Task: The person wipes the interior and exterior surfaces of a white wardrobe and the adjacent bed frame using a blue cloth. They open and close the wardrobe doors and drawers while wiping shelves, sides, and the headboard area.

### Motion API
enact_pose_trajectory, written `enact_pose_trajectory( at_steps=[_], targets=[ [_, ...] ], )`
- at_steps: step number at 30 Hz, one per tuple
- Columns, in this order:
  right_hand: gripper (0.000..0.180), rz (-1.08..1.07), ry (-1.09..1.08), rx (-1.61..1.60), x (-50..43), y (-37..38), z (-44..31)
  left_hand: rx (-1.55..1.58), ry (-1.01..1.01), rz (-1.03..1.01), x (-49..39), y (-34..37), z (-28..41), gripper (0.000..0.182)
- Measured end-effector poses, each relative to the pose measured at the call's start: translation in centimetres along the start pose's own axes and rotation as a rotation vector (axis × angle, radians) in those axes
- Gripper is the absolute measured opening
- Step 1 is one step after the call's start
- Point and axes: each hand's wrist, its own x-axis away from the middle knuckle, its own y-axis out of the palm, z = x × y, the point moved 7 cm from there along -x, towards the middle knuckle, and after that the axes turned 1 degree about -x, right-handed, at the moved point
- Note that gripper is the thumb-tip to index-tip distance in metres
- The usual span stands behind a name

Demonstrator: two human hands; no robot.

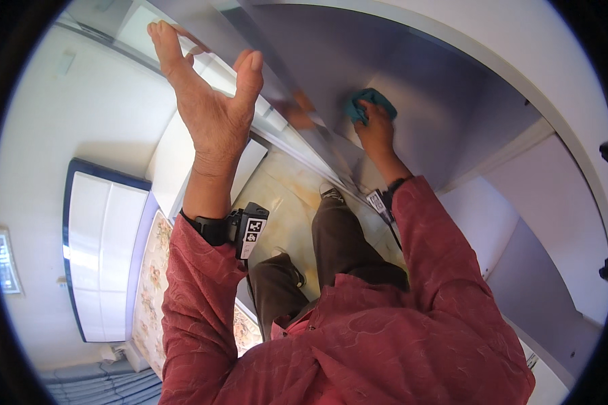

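My right hand [377, 132] is closed around a bunched teal cloth [369, 101] and presses it against the bluish-grey inner panel [425, 91] of a cabinet or wardrobe. My left hand [210, 109] is raised at the upper left, palm showing and fingers spread, holding nothing. It is beside the edge of a glossy, mirror-like door [283, 86]; some fingertips are at the door's edge, and whether they touch it I cannot tell. Reflections of a hand show in the door. Each wrist wears a strap with a small black device.
A white shelf or partition [542, 177] stands to the right. On the left are a bed's white headboard [106, 258] with a dark frame and a floral mattress [152, 288]. A door track [319, 162] crosses the marbled tile floor [278, 202] by my feet. Blue-grey curtains [106, 387] hang at the lower left.
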Motion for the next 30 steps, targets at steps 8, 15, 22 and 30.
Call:
enact_pose_trajectory(
  at_steps=[8,15,22,30],
  targets=[
    [0.022,0.061,-0.167,0.250,-1.1,6.0,3.8,-0.063,0.071,-0.057,1.4,0.6,-1.4,0.093],
    [0.021,-0.282,-0.417,0.331,9.0,1.0,4.3,0.037,-0.029,0.039,3.4,1.1,-2.7,0.086],
    [0.038,0.083,-0.134,0.741,9.7,-6.1,6.9,0.174,-0.152,-0.203,15.3,3.1,-0.6,0.080],
    [0.055,-0.299,0.081,0.785,13.8,-7.2,6.7,0.516,-0.363,-0.813,39.3,11.4,5.6,0.048]
  ],
)
